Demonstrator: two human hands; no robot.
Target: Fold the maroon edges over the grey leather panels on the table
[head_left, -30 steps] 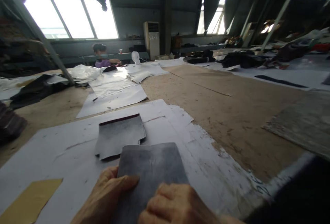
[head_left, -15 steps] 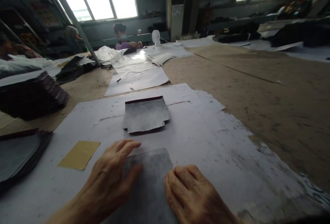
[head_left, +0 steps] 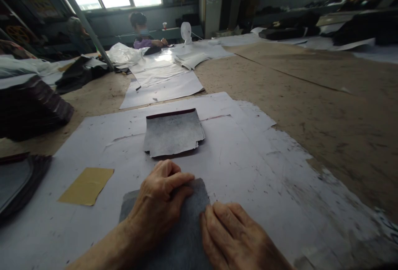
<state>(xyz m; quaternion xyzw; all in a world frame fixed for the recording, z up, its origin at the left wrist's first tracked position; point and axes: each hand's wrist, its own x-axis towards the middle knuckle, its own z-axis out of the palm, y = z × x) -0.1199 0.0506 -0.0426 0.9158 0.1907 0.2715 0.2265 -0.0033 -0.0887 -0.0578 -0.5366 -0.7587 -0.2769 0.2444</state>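
A grey, fabric-like flat piece [head_left: 192,224] lies on white paper right in front of me, its near part running out of view at the bottom. My left hand [head_left: 161,197] reaches across it, thumb and curled fingers closed at its far edge near the far right corner. Along the right edge, my right hand [head_left: 238,235] has its fingers pressed together against the piece; the fingertips are partly hidden. Just beyond my hands sit similar grey pieces [head_left: 174,133], with a dark red strip along their far edge and notched near corners.
White paper [head_left: 255,179] with worn edges covers this part of the brown table [head_left: 298,108]. On the left are a yellow card [head_left: 87,186], a stack of grey pieces [head_left: 12,183] and a tall dark stack [head_left: 34,106]. A person [head_left: 141,34] sits at the far side near a small white fan [head_left: 185,33].
My left hand has moved right and forward over the grey piece, and its fingers have closed at the far edge. My right hand stays at the right edge. The view has shifted slightly.
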